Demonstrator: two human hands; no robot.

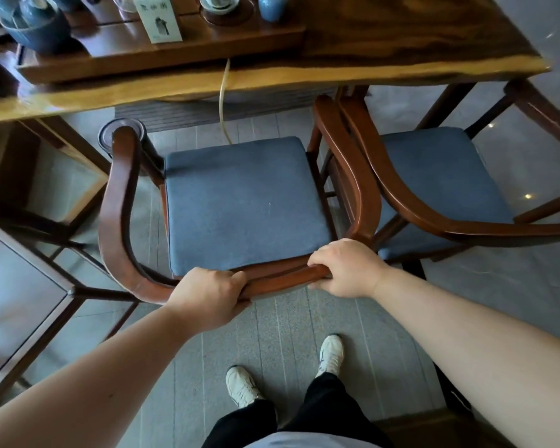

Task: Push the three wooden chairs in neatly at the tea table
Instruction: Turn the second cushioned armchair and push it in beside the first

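Observation:
A wooden armchair with a blue seat cushion stands in front of me, its front facing the tea table. Both my hands grip its curved back rail: my left hand on the left part, my right hand on the right part. The seat's front edge sits just short of the table edge. A second matching chair stands close on the right, its armrest almost touching the first chair's armrest. Its front is partly under the table. No third chair shows in this view.
A tea tray with blue pots, cups and a white box lies on the table. A hose hangs from the table edge. A round dark bin stands by the chair's left arm. A glass-topped side table is at left. My feet stand on a grey rug.

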